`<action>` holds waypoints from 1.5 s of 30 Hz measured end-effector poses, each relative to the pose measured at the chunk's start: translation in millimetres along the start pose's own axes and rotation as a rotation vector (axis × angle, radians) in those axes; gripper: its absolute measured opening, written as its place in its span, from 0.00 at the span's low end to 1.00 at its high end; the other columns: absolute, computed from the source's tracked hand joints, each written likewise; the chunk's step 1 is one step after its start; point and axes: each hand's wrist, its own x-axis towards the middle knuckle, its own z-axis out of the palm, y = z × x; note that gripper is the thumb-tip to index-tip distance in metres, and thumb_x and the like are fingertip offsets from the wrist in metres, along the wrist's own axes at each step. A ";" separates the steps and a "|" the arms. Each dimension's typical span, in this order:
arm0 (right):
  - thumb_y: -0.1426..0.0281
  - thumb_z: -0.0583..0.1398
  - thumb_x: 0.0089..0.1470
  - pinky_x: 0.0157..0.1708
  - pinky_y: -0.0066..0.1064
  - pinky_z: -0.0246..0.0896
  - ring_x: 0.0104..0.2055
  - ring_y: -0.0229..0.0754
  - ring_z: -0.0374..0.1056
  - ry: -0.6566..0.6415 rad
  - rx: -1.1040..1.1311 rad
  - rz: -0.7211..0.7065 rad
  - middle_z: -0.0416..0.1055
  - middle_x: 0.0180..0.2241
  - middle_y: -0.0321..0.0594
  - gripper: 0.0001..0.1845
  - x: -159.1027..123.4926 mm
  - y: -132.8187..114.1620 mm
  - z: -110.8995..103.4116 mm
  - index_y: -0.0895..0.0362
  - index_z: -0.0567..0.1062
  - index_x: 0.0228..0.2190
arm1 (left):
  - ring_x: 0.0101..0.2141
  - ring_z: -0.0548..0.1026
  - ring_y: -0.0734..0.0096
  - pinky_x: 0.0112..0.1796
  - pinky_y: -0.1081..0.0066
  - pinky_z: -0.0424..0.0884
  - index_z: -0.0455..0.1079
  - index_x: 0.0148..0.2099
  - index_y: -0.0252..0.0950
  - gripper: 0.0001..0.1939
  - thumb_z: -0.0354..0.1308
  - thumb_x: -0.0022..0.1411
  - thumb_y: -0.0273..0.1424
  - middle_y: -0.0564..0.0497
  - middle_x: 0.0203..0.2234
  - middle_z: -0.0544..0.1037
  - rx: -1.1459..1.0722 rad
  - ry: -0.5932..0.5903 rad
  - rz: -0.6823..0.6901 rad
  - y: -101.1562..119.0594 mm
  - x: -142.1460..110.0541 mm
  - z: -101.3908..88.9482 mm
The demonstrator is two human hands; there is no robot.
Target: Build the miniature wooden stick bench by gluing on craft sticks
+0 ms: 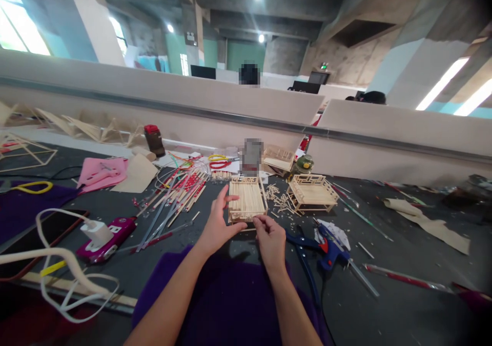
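Observation:
A small bed-like model made of thin wooden sticks [248, 198] stands on the dark table in front of me, with a slatted top and low rails. My left hand [215, 227] curves around its left front corner, fingers along the left side and thumb at the front edge. At the front right corner, the fingertips of my right hand [271, 237] are pinched together; whatever lies between them is too small to make out. A second stick model with railings [312, 193] sits to the right. Short cut stick pieces [280, 201] are scattered between the two models.
A blue glue gun [332, 251] and blue-handled pliers [302, 243] lie right of my right hand. Left are bundled sticks [192, 184], a purple power strip [111, 241] and a white cable [49, 264]. Scissors [221, 162] lie behind, before a partition [192, 100].

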 end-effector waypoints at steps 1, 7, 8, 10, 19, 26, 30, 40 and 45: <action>0.58 0.60 0.54 0.19 0.25 0.52 0.18 0.35 0.57 0.006 0.000 -0.001 0.64 0.17 0.31 0.18 0.3 0.6 0.7 0.60 0.80 0.33 | 0.57 0.66 0.56 0.58 0.53 0.59 0.43 0.71 0.43 0.54 0.70 0.49 0.29 0.42 0.54 0.70 -0.024 -0.057 -0.024 -0.1 3.7 -1.4; 0.60 0.60 0.54 0.21 0.26 0.55 0.19 0.35 0.59 0.027 0.041 -0.014 0.68 0.19 0.33 0.16 2.6 2.9 4.0 0.60 0.80 0.32 | 0.50 0.72 0.60 0.48 0.61 0.70 0.42 0.71 0.43 0.53 0.67 0.49 0.24 0.45 0.47 0.73 -0.121 -0.198 -0.117 -1.7 11.7 2.6; 0.60 0.60 0.54 0.20 0.26 0.55 0.19 0.35 0.59 0.030 0.051 -0.016 0.68 0.19 0.34 0.16 3.1 3.8 4.5 0.59 0.80 0.32 | 0.49 0.73 0.60 0.47 0.61 0.71 0.42 0.71 0.42 0.53 0.67 0.49 0.24 0.45 0.46 0.73 -0.120 -0.201 -0.123 -2.2 12.1 4.1; 0.60 0.60 0.54 0.20 0.26 0.54 0.19 0.35 0.58 0.036 0.064 -0.018 0.67 0.19 0.33 0.16 4.3 5.8 5.2 0.59 0.80 0.33 | 0.46 0.73 0.62 0.46 0.62 0.71 0.43 0.71 0.42 0.52 0.66 0.50 0.24 0.46 0.44 0.73 -0.110 -0.198 -0.128 -3.5 13.1 7.0; 0.60 0.60 0.54 0.20 0.26 0.55 0.19 0.36 0.59 0.041 0.042 -0.003 0.66 0.17 0.32 0.16 5.6 7.9 6.1 0.60 0.80 0.32 | 0.37 0.74 0.68 0.41 0.67 0.70 0.46 0.70 0.38 0.46 0.63 0.53 0.26 0.50 0.37 0.73 -0.089 -0.174 -0.113 -1.5 17.0 12.9; 0.60 0.60 0.55 0.20 0.26 0.55 0.19 0.36 0.60 0.045 0.026 -0.011 0.66 0.17 0.32 0.16 5.3 9.4 7.1 0.59 0.81 0.32 | 0.32 0.73 0.73 0.39 0.70 0.68 0.43 0.70 0.38 0.44 0.61 0.56 0.27 0.55 0.31 0.73 -0.076 -0.174 -0.103 0.4 18.7 12.5; 0.59 0.59 0.56 0.21 0.26 0.55 0.20 0.36 0.60 0.058 -0.028 -0.045 0.65 0.18 0.32 0.16 1.5 7.9 4.2 0.58 0.80 0.33 | 0.32 0.74 0.72 0.38 0.71 0.68 0.44 0.70 0.39 0.44 0.61 0.56 0.27 0.55 0.31 0.74 -0.047 -0.160 -0.103 -1.6 18.3 12.9; 0.59 0.58 0.58 0.23 0.26 0.56 0.21 0.36 0.59 0.091 -0.072 -0.061 0.63 0.19 0.32 0.16 -6.9 5.1 -3.2 0.58 0.79 0.34 | 0.33 0.74 0.72 0.38 0.70 0.68 0.44 0.70 0.38 0.43 0.60 0.57 0.27 0.55 0.32 0.74 0.004 -0.168 -0.095 -3.6 18.2 12.9; 0.60 0.57 0.58 0.22 0.26 0.55 0.21 0.36 0.58 0.070 -0.084 -0.079 0.62 0.18 0.31 0.16 -7.5 6.9 -1.6 0.58 0.79 0.34 | 0.35 0.74 0.71 0.40 0.70 0.68 0.46 0.70 0.39 0.42 0.60 0.57 0.26 0.54 0.32 0.75 0.090 -0.193 -0.051 -3.0 21.5 9.9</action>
